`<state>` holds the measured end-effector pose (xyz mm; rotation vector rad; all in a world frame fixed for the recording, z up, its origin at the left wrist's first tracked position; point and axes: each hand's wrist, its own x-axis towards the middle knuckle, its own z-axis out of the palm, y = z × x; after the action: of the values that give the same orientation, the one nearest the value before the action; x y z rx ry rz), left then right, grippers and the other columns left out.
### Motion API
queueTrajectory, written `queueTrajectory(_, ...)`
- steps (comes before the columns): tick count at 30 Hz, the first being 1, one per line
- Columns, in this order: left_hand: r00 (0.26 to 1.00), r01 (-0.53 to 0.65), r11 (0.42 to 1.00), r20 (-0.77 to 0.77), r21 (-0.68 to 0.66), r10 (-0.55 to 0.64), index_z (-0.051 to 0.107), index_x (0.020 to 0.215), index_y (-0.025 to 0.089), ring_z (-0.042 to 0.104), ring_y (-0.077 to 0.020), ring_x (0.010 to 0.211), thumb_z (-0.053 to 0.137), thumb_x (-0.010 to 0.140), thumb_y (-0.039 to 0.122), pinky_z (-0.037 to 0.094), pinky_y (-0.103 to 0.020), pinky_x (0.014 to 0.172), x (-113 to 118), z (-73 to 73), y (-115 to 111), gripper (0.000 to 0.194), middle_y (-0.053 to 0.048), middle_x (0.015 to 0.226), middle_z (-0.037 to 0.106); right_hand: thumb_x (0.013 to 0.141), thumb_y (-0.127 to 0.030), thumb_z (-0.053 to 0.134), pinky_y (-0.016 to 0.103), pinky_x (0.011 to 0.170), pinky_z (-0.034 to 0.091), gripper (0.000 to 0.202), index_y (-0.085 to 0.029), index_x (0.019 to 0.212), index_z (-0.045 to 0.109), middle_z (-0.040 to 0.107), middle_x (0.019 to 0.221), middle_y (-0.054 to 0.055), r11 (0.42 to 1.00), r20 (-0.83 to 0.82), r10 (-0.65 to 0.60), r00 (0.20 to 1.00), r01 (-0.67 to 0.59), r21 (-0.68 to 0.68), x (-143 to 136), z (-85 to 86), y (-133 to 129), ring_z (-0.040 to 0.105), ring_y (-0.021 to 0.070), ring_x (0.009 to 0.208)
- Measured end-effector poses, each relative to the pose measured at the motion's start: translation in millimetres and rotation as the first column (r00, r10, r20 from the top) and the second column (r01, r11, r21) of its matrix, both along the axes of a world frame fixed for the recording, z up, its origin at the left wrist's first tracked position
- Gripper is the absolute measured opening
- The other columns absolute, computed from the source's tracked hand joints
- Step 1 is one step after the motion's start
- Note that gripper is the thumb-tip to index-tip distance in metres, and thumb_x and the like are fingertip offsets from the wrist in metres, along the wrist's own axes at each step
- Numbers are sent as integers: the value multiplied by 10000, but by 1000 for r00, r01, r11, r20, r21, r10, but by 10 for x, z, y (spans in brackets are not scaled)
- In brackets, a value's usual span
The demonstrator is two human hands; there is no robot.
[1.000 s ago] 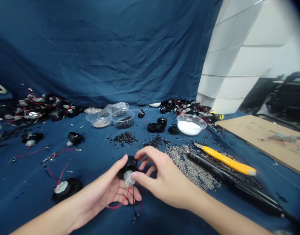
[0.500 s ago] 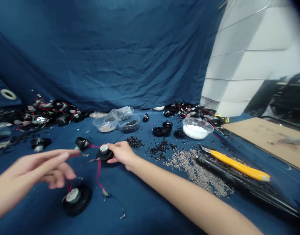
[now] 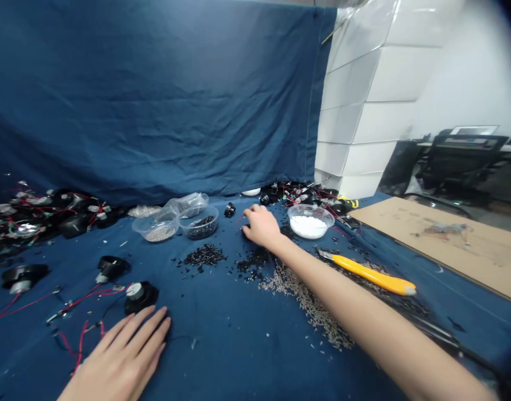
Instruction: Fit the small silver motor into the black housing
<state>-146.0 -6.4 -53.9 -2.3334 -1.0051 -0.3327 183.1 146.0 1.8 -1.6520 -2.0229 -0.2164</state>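
Since a moment ago the right hand (image 3: 260, 225) has let go of the small motor (image 3: 139, 295) and reached far across the blue cloth (image 3: 222, 328), while the left hand (image 3: 122, 356) now lies flat and empty, fingers spread, just short of that motor. It sits on its round black base with silver cap up, axis upright, red wires (image 3: 86, 297) trailing left. Farther off, the right hand's fingers curl down over black parts beside the bowl of white bits (image 3: 310, 221); whether it grips anything I cannot tell.

Blue-clothed table (image 3: 222, 334): motors (image 3: 141, 295), screws (image 3: 309, 303), bowls (image 3: 309, 220).
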Motion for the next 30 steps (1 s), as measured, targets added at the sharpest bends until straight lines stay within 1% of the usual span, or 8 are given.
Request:
queueTrajectory(4,969,94,987,-238,129,-61,726,1068,160,587,-318,1131,356,893,109,377,-479,967,-255,142,350,412,-107,1211,682,810,-308,699,388,864,466,416,-125,1176,621,608,1093,166,996,48,-45,998,49,-70,401,-172,128,528,314,1080)
queueTrajectory(9,974,89,982,-220,165,-51,715,993,136,623,-326,995,427,898,219,440,-459,852,-341,338,609,314,-122,1055,716,845,-304,652,349,784,474,291,-152,1094,662,630,1055,143,997,39,-37,999,40,-72,424,-265,101,611,269,927)
queueTrajectory(15,983,52,984,181,-170,-20,622,1115,217,589,-278,1056,461,925,314,465,-447,889,300,398,457,267,-76,1127,658,897,-199,567,330,787,468,205,-122,1066,654,626,1029,134,998,-43,1,999,1,59,442,-118,25,614,242,908)
queueTrajectory(20,799,205,755,552,-623,238,400,1359,303,606,-233,1072,615,847,449,487,-420,948,1049,403,385,574,-48,1230,622,954,-283,540,244,903,439,242,-182,1167,597,589,1139,51,942,-2,271,963,-265,204,214,-72,-593,556,157,1023)
queueTrajectory(22,735,364,601,616,-712,284,295,1427,305,597,-230,1112,695,786,426,497,-393,956,1184,354,404,765,-59,1330,565,977,-270,497,264,849,464,214,-141,1093,622,609,1073,75,804,71,526,847,-523,283,63,-158,-941,560,175,979)
queueTrajectory(25,724,517,393,633,-761,274,384,1384,281,558,-242,1194,778,712,360,456,-372,1026,1212,250,387,783,-60,1367,541,1001,-236,435,274,745,486,249,-114,955,647,642,944,75,674,141,663,735,-668,316,-96,-324,-1373,579,174,845)
queueTrajectory(27,749,521,351,614,-778,250,486,1302,273,555,-255,1195,832,641,336,422,-377,1060,1181,206,338,748,-45,1304,590,983,-216,463,270,718,495,211,-105,974,643,657,932,65,628,142,718,681,-722,289,-114,-397,-1561,594,172,827)
queueTrajectory(30,824,434,418,539,-798,173,565,1198,278,596,-258,1086,853,598,318,463,-383,978,1157,228,259,667,-23,1159,647,947,-165,499,246,756,506,166,-93,1022,628,668,1000,72,586,89,771,631,-757,289,0,-400,-1710,617,164,872)
